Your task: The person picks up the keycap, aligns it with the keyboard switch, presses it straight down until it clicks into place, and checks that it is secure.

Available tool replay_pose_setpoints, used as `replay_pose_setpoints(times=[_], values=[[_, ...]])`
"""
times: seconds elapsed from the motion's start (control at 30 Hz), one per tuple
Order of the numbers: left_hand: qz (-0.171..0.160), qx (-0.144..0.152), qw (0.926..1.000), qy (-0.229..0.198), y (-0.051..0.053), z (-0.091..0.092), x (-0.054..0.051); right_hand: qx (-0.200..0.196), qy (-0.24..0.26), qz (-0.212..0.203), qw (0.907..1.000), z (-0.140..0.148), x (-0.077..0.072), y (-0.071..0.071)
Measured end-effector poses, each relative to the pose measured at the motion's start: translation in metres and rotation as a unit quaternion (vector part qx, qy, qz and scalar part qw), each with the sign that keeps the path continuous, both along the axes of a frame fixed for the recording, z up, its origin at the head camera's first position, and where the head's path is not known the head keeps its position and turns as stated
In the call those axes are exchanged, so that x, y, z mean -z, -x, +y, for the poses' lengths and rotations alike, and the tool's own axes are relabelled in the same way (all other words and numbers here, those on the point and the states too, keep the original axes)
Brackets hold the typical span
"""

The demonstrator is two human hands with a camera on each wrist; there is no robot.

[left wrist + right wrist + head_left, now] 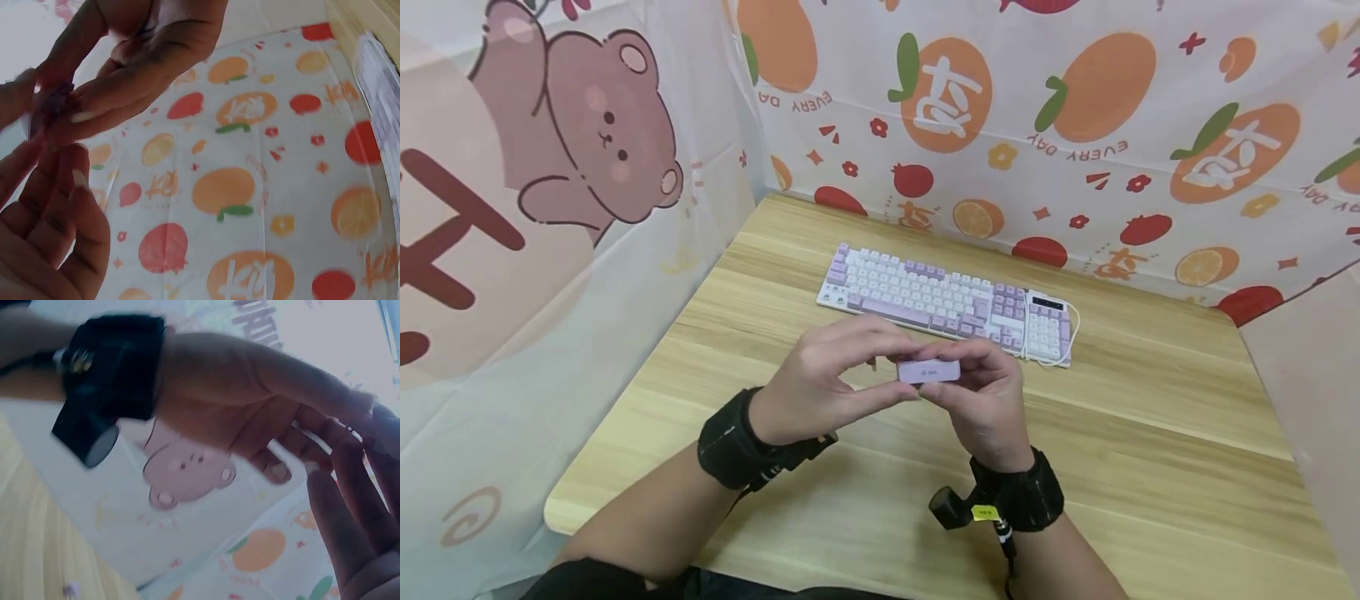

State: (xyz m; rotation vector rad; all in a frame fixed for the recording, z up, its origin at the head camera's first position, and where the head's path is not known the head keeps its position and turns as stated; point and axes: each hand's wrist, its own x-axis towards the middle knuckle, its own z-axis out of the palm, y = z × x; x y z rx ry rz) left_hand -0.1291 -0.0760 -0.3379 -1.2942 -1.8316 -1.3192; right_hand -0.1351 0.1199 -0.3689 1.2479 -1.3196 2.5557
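Observation:
A small light purple block (929, 372) with dark lettering on its near face is held up above the table, between both hands in the head view. The left hand (823, 375) pinches its left end between thumb and fingers. At the right end, the right hand (985, 400) grips it with the thumb below and curled fingers above. In the left wrist view the purple block (50, 112) looks dark and is partly covered by fingers. Fingers hide most of it in the right wrist view. Behind the hands lies a white and purple keyboard (917, 292).
A white cable (1077, 321) loops around the keyboard's right end. The wooden table (1150, 467) meets a fruit-patterned cloth (865, 50) at the back and a cloth with a bear print (610, 125) on the left. Each wrist wears a black strap (1037, 492).

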Motion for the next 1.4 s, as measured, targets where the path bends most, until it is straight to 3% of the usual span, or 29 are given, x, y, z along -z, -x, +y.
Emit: replay_pose_setpoints(times=[0.07,0.13,0.2,0.3,0.37,0.47,0.57,0.67,0.7,0.87,1.0,1.17,1.3,1.37,1.4], values=[[0.017,-0.044,0.9985,0.03,0.003,-0.006,0.004,0.041,-0.045,-0.009,0.9981,-0.001,0.006,0.003],[0.025,-0.087,0.993,0.077,0.007,-0.015,0.01,0.084,-0.116,-0.011,0.9897,-0.002,0.014,0.009],[0.021,-0.119,0.9843,0.129,0.014,-0.024,0.019,0.113,-0.199,-0.019,0.9732,-0.003,0.022,0.016],[0.004,-0.144,0.9693,0.199,0.025,-0.034,0.037,0.128,-0.297,-0.06,0.9445,-0.009,0.036,0.031],[0.002,-0.157,0.9586,0.238,0.033,-0.038,0.048,0.121,-0.327,-0.112,0.9306,-0.015,0.046,0.041],[0.017,-0.179,0.9423,0.282,0.048,-0.042,0.059,0.11,-0.337,-0.18,0.9175,-0.026,0.056,0.056],[0.037,-0.194,0.9265,0.32,0.064,-0.048,0.065,0.112,-0.353,-0.195,0.9081,-0.039,0.063,0.073],[0.042,-0.202,0.9127,0.353,0.084,-0.059,0.07,0.141,-0.413,-0.138,0.889,-0.05,0.067,0.095],[0.034,-0.202,0.9103,0.36,0.091,-0.063,0.072,0.158,-0.444,-0.102,0.876,-0.053,0.067,0.103],[-0.057,-0.212,0.9009,0.374,0.13,-0.079,0.082,0.222,-0.565,0.072,0.7913,-0.072,0.064,0.145],[-0.116,-0.223,0.8964,0.365,0.153,-0.084,0.09,0.224,-0.616,0.115,0.7467,-0.089,0.066,0.171],[-0.167,-0.248,0.887,0.352,0.167,-0.093,0.104,0.229,-0.665,0.144,0.6962,-0.108,0.071,0.183],[-0.229,-0.256,0.8801,0.328,0.174,-0.102,0.113,0.25,-0.684,0.17,0.6637,-0.12,0.075,0.185],[-0.262,-0.258,0.8757,0.313,0.177,-0.107,0.116,0.249,-0.69,0.168,0.6582,-0.124,0.076,0.185],[-0.279,-0.259,0.8728,0.305,0.178,-0.109,0.117,0.246,-0.691,0.163,0.6601,-0.126,0.077,0.185]])
